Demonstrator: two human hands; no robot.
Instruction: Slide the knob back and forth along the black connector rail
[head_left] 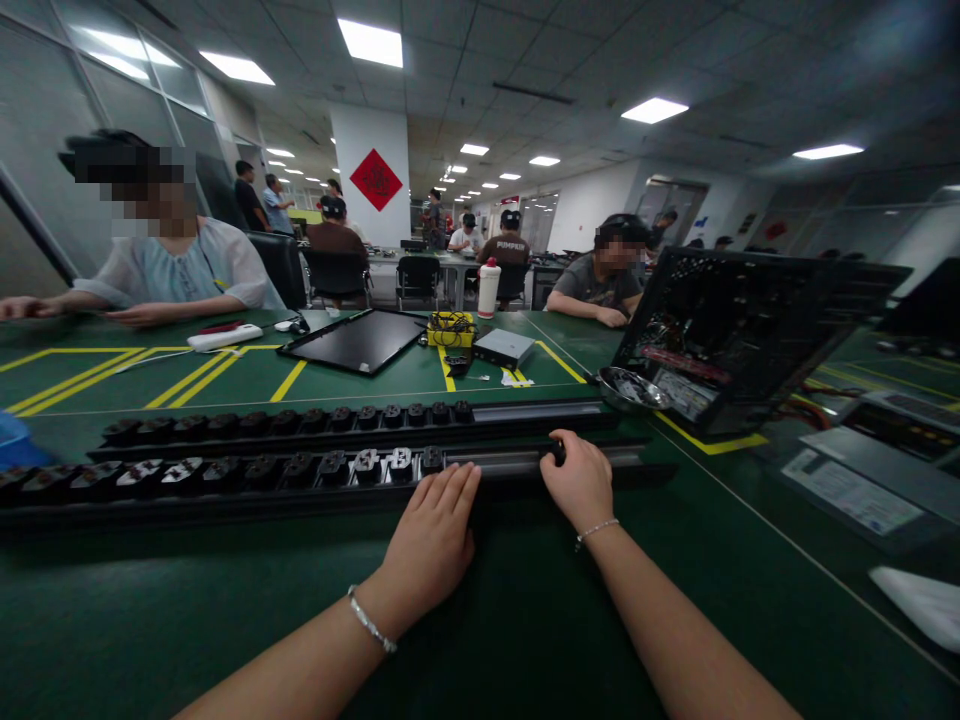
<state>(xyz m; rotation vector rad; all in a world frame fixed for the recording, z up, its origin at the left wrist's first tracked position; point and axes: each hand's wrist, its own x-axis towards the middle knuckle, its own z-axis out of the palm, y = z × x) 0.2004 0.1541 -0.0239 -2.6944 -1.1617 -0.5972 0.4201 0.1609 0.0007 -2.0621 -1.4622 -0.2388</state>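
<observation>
Two long black rails lie across the green table in front of me. The near rail (510,462) carries a row of black socket modules (298,468) on its left part, some with shiny silver tops. My left hand (439,515) lies flat on its front edge, fingers stretched out beside the last module of the row. Farther right, my right hand (583,480) has its fingers curled around a small black module (555,452) at the channel; most of it is hidden by the hand. The far rail (532,412) holds a similar row of modules and a bare grey channel.
An opened computer case (720,340) stands at the right, with a metal bowl (634,388) beside it. Behind the rails are a flat black panel (360,340), a yellow basket of cables (451,328), a grey drive (504,347) and a white bottle (489,288). People sit across the table.
</observation>
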